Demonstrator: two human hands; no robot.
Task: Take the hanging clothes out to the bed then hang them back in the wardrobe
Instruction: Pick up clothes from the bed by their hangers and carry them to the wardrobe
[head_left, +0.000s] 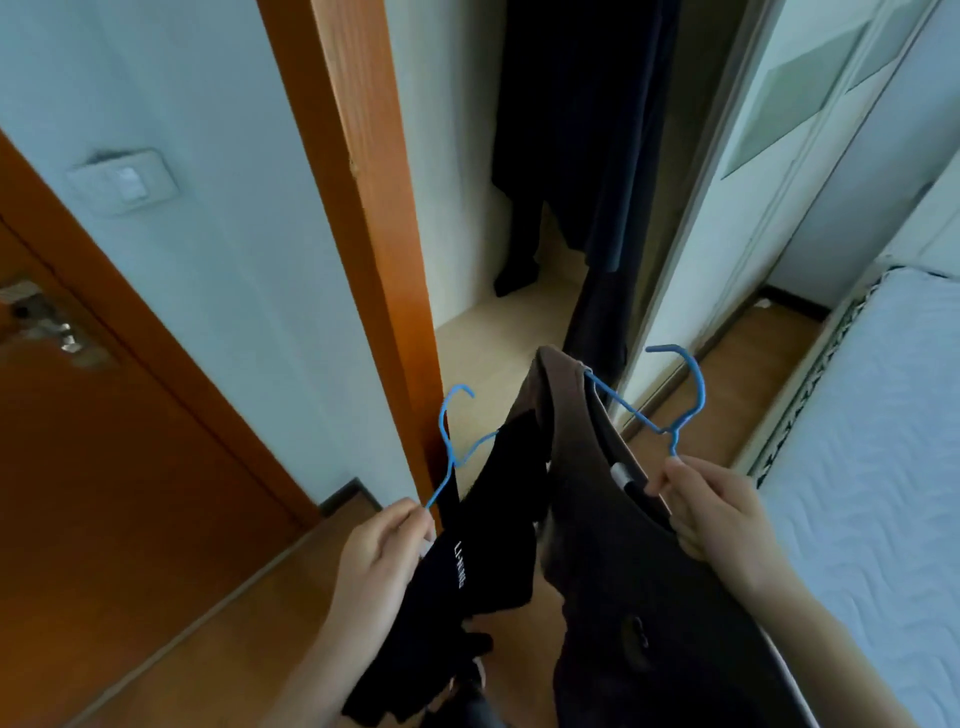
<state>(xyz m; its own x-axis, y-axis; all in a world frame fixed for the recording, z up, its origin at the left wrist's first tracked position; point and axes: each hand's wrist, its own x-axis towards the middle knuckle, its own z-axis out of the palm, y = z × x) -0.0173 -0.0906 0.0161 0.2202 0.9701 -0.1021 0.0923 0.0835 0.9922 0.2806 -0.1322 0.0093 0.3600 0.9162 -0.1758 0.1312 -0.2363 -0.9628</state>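
Your left hand (382, 545) pinches the lower wire of a thin blue metal hanger (453, 441), whose hook curls upward just in front of the orange-brown wooden door frame (358, 208). A black garment with small white lettering (483, 530) hangs from that hanger and drapes down past your wrist toward the bottom of the view.

Your right hand (719, 512) grips the neck of a second blue wire hanger (675, 400), its hook pointing up and to the left. This hanger carries a dark brown garment (613, 545), which falls in a long fold beneath your right forearm; a dark round button shows low on it. The two garments hang side by side and touch along their inner edges.

You face the open wardrobe (519, 322). Inside, dark clothes (576, 130) hang from above, their hems reaching down near the pale wardrobe floor. The pale sliding wardrobe door (779, 182) stands to the right of the opening.

At your right lies the bed with a white quilted mattress (872, 441), just beside your right arm. At your left is a white wall with a white light switch (124, 182), and further left an orange-brown wooden door with a metal handle (47, 322). The floor (218, 623) below is light brown wood.
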